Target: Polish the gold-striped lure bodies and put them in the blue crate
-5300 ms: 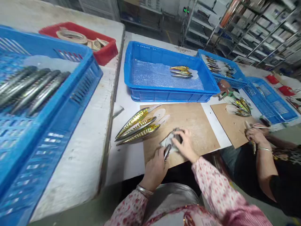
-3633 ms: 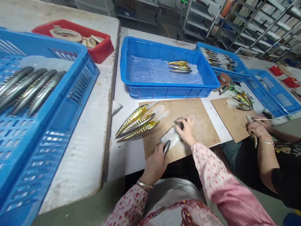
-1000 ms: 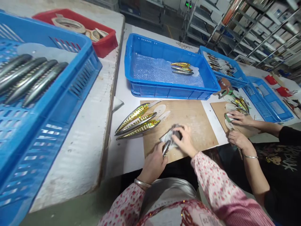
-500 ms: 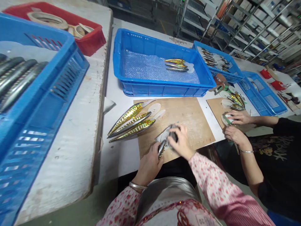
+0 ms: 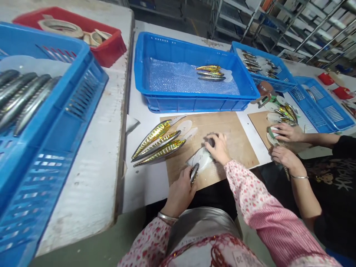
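At the far left, a big blue slatted plastic crate [image 5: 69,111] holds a row of grey metallic fish-shaped lures [image 5: 22,96]. Behind it, a red plastic tray [image 5: 111,50] carries rolls of beige tape [image 5: 59,26].

Further right, three gold, dark-striped fish-shaped lures [image 5: 157,142] lie side by side, partly on the white tabletop [image 5: 141,178] and partly on a flat brown fibreboard sheet [image 5: 233,137]. Their clear lips point toward a shallow blue plastic tray [image 5: 189,104] lined with bubble wrap, where three more gold lures [image 5: 208,73] lie.

The left hand [image 5: 180,193] is clenched around the tail end of a silvery fish-shaped lure [image 5: 194,173], which rests slanted at the near edge of the board. Its clear plastic lip [image 5: 200,158] lies flat on the board, just under the right hand [image 5: 219,148]. That hand's fingers are curled around a small dark object [image 5: 210,141] pressed at the lip's far end; what the object is cannot be told.

At the right, a co-worker's hands [image 5: 287,132] rest at a second brown board [image 5: 257,124], near more blue trays [image 5: 325,115].
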Demonstrator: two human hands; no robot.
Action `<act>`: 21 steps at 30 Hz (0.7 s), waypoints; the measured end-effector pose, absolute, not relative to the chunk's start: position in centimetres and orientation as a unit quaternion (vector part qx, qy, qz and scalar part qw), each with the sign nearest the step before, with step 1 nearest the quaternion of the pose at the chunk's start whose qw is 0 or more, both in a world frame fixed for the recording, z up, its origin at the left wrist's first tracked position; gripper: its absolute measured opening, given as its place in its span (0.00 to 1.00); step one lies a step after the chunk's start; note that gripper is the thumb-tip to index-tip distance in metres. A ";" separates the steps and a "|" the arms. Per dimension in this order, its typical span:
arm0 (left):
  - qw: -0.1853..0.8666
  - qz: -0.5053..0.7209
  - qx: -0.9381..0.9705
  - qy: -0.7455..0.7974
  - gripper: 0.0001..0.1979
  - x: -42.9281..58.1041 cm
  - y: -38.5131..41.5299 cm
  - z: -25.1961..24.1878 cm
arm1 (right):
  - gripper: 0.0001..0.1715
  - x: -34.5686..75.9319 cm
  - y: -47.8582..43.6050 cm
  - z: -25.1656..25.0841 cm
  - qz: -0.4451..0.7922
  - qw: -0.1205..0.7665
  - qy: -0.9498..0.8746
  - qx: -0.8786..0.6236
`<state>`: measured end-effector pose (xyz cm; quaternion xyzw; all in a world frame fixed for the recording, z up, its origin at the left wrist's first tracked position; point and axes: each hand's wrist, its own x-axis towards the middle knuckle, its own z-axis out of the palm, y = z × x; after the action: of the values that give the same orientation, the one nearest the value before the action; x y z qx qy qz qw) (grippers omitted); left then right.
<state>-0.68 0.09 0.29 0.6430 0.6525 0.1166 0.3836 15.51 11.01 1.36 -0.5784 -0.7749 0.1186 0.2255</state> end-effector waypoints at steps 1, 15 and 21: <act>0.382 0.118 0.644 0.652 0.24 -0.7 0.1 0.3 | 0.11 15.5 11.2 1.3 0.110 0.219 -0.774 -0.584; 0.385 0.120 0.647 0.647 0.24 -0.5 0.1 0.5 | 0.11 15.7 10.8 1.1 0.147 0.220 -0.808 -0.526; 0.382 0.133 0.646 0.648 0.23 -0.4 0.2 0.2 | 0.11 15.4 10.1 1.0 0.084 0.258 -0.765 -0.584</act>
<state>-0.44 0.16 0.25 0.6455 0.6476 0.1331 0.3824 15.38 10.07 0.97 -0.5837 -0.7652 0.0837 0.2583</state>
